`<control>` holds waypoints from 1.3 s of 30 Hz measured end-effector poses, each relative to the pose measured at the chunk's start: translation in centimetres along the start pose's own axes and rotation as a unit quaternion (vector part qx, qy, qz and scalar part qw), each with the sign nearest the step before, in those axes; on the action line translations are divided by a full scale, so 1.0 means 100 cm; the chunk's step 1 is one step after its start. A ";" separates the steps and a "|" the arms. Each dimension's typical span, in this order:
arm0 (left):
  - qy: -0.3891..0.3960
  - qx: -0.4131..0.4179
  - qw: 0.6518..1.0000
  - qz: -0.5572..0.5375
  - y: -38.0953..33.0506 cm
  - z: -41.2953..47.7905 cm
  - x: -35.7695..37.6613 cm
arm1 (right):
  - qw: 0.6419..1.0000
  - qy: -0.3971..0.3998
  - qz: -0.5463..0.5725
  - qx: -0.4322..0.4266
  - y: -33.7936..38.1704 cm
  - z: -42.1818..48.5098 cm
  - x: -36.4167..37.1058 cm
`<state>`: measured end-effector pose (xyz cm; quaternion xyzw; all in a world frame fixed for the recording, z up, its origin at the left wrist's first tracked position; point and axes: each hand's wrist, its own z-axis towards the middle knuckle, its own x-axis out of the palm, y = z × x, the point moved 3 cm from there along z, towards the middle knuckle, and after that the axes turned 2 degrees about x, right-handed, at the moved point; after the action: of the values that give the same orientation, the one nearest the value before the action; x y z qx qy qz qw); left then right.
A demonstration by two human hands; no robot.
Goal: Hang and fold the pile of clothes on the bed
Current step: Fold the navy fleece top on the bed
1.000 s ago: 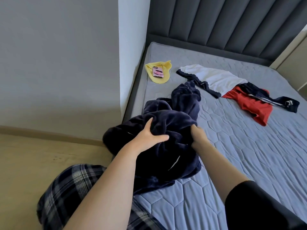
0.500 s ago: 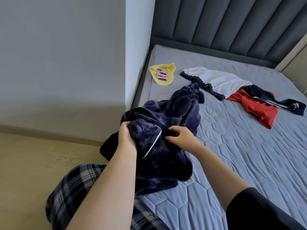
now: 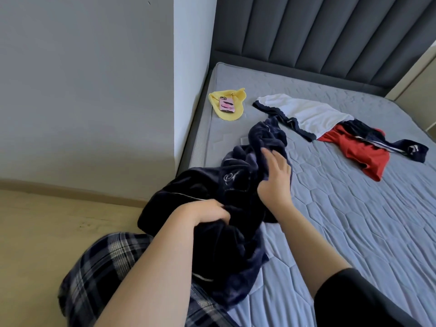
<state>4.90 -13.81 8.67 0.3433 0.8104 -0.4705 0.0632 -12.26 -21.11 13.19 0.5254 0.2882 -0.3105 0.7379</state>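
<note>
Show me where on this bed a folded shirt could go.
Freest: the grey quilted mattress at near right, below the red, white and navy clothes. A bare strip runs along the padded grey headboard. Crowded: the wall side, with the dark navy fleece robe in the left hand and the yellow cloth under a pink phone.

navy fleece robe [image 3: 238,185], bunched, bed's [image 3: 354,220] edge

Phone [image 3: 227,104] on cloth [image 3: 232,112], left of shirt [image 3: 306,115]
</note>
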 end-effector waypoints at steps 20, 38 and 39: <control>-0.218 0.022 0.975 -0.043 0.015 0.018 -0.009 | 0.936 0.240 0.166 0.198 -0.041 -0.032 0.012; -0.565 0.012 0.701 -0.435 0.034 -0.014 -0.054 | 0.892 -0.057 0.319 0.316 -0.039 0.010 -0.018; -0.592 0.015 0.711 -0.379 0.031 -0.015 -0.053 | 0.858 -0.037 0.386 0.337 -0.034 0.015 -0.021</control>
<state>11.14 -14.20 9.49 -0.3402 0.6623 -0.5738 0.3413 -16.01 -23.08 13.19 0.7993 -0.0872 -0.0977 0.5865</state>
